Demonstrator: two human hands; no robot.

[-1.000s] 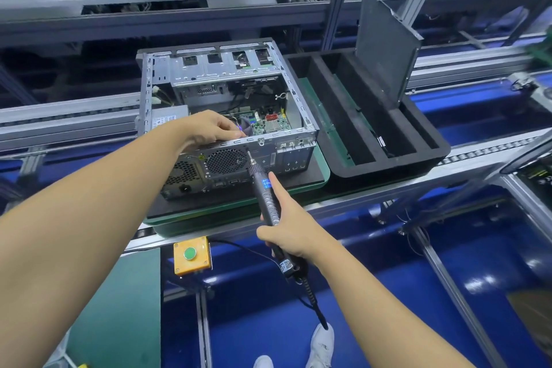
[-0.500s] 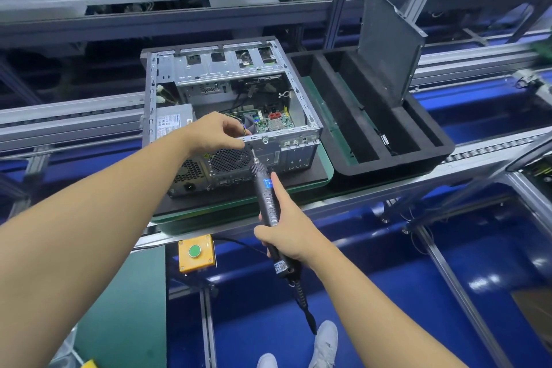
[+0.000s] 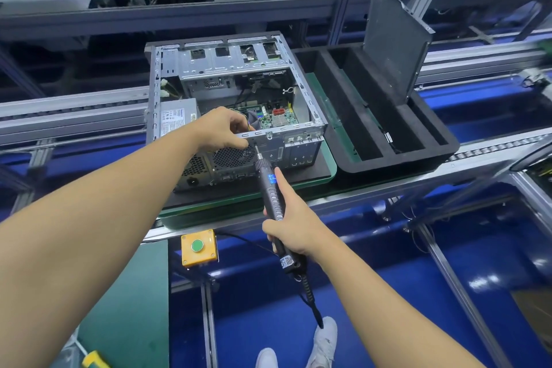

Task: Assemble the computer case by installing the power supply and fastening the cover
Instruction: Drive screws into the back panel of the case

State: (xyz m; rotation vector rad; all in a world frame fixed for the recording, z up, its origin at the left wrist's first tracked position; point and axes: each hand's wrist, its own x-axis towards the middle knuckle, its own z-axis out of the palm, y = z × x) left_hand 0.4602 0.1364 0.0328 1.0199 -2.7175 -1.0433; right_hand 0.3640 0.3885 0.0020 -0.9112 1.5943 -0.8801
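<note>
An open grey computer case (image 3: 301,92) lies on its side on a green pallet (image 3: 328,176), its rear panel facing me. The grey power supply (image 3: 176,118) sits inside at the near left corner. My left hand (image 3: 222,128) grips the case's top rear edge, fingers curled over the rim. My right hand (image 3: 291,228) holds a black electric screwdriver (image 3: 270,188), index finger stretched along its barrel. The bit tip touches the rear panel just under the rim, beside my left fingers. The dark cover panel (image 3: 394,39) stands tilted in a black foam tray (image 3: 388,140) to the right.
A yellow box with a green button (image 3: 197,246) hangs below the conveyor rail. The screwdriver's coiled cable (image 3: 310,302) drops toward my white shoes (image 3: 325,343). Aluminium conveyor rails (image 3: 74,116) run left and right; blue floor lies below.
The screwdriver tip has risen from the fan grille area to the rear panel just under the rim. My left hand stays on the case edge.
</note>
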